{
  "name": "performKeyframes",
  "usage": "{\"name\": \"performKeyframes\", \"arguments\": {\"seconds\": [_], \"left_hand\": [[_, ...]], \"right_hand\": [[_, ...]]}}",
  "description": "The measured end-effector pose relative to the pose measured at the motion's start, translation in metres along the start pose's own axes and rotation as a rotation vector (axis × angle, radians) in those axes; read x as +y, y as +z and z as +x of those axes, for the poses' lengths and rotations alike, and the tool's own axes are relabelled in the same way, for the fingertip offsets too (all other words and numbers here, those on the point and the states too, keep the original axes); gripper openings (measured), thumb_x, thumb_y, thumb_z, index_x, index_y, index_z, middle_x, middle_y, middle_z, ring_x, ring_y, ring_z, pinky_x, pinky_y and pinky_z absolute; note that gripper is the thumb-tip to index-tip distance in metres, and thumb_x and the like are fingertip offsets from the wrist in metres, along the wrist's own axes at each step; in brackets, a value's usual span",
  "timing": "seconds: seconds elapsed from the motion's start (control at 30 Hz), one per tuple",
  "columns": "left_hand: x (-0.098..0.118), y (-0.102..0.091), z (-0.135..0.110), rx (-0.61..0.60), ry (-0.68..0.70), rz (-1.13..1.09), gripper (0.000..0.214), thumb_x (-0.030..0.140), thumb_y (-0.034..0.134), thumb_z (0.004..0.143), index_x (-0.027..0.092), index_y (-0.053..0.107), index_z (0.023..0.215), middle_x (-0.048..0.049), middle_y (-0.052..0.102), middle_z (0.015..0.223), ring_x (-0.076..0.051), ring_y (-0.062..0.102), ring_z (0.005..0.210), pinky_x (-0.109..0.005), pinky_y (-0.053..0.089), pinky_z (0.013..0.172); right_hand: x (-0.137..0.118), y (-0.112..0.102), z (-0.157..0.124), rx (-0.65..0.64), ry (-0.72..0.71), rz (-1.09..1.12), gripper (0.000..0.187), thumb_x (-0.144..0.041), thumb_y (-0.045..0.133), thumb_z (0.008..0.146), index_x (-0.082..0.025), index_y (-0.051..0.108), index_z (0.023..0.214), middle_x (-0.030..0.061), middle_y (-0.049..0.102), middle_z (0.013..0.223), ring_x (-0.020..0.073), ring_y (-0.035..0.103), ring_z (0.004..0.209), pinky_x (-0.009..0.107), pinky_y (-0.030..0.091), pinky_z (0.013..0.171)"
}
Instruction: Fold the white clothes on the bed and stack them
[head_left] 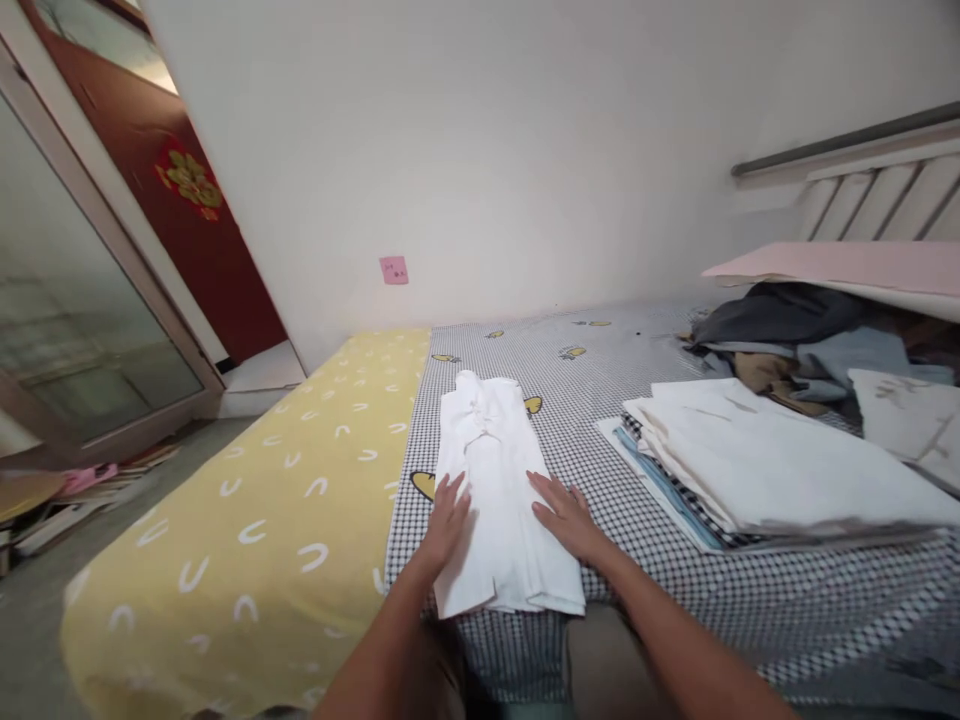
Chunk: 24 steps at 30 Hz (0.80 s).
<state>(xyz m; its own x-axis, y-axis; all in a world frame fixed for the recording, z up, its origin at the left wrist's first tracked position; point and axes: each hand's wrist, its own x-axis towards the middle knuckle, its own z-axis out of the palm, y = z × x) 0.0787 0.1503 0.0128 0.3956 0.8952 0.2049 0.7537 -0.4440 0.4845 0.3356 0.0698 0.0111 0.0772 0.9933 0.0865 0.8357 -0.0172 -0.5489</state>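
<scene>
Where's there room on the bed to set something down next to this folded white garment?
Checked sheet shows between the folded white garment and the stack of folded clothes, and beyond them toward the wall. The yellow blanket left of it shows too. Crowded: the right side, with that stack, dark clothes and a pink board.

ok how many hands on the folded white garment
2: the left hand lies flat on the left edge of the folded white garment, and the right hand lies on its right edge.
</scene>
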Motion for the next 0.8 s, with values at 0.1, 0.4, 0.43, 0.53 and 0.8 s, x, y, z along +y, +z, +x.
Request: {"name": "performKeyframes", "arguments": {"seconds": [0.1,0.4,0.43,0.53,0.8], "left_hand": [[-0.032,-0.012,-0.044,0.033,0.064,-0.016,0.047,0.029,0.03,0.101,0.021,0.054,0.141,-0.0132,0.044,0.157,-0.021,0.041,0.146,-0.045,0.038,0.12],[-0.057,-0.024,-0.105,0.096,0.349,0.421,0.065,0.014,0.05,0.093,0.032,0.036,0.154,-0.0149,0.037,0.162,-0.029,0.036,0.149,-0.054,0.037,0.117],[-0.055,-0.025,-0.104,0.095,0.382,0.474,0.067,0.014,0.051,0.093,0.034,0.034,0.155,-0.0142,0.038,0.162,-0.03,0.035,0.15,-0.056,0.034,0.118],[-0.047,-0.03,-0.095,0.093,0.512,0.584,0.071,0.013,0.049,0.094,0.039,0.027,0.156,-0.01,0.037,0.163,-0.03,0.034,0.15,-0.057,0.022,0.122],[-0.046,-0.041,-0.078,-0.096,0.639,0.567,0.076,0.004,0.042,0.094,0.046,0.022,0.155,0.0035,0.039,0.162,-0.021,0.036,0.149,-0.047,0.016,0.125]], "right_hand": [[0.012,-0.002,-0.028,0.013,-0.06,0.122,0.061,-0.046,0.032,0.1,-0.026,0.033,0.157,0.0072,0.047,0.157,0.0242,0.036,0.148,0.056,0.021,0.123],[0.05,0.001,-0.089,0.098,-0.34,-0.047,0.067,-0.012,0.039,0.087,-0.031,0.044,0.152,0.0068,0.042,0.159,0.0246,0.039,0.146,0.055,0.033,0.118],[0.052,-0.001,-0.091,0.116,-0.355,-0.138,0.075,-0.007,0.04,0.083,-0.032,0.04,0.154,0.0063,0.037,0.162,0.0251,0.035,0.149,0.055,0.032,0.117],[0.055,-0.007,-0.093,0.122,-0.395,-0.378,0.09,-0.005,0.051,0.076,-0.036,0.029,0.158,0.0062,0.022,0.168,0.0324,0.018,0.154,0.064,0.024,0.118],[0.027,-0.001,-0.069,0.061,-0.548,-0.435,0.069,-0.023,0.058,0.093,-0.04,0.034,0.155,0.0067,0.032,0.165,0.0346,0.023,0.153,0.068,0.013,0.118]]}}
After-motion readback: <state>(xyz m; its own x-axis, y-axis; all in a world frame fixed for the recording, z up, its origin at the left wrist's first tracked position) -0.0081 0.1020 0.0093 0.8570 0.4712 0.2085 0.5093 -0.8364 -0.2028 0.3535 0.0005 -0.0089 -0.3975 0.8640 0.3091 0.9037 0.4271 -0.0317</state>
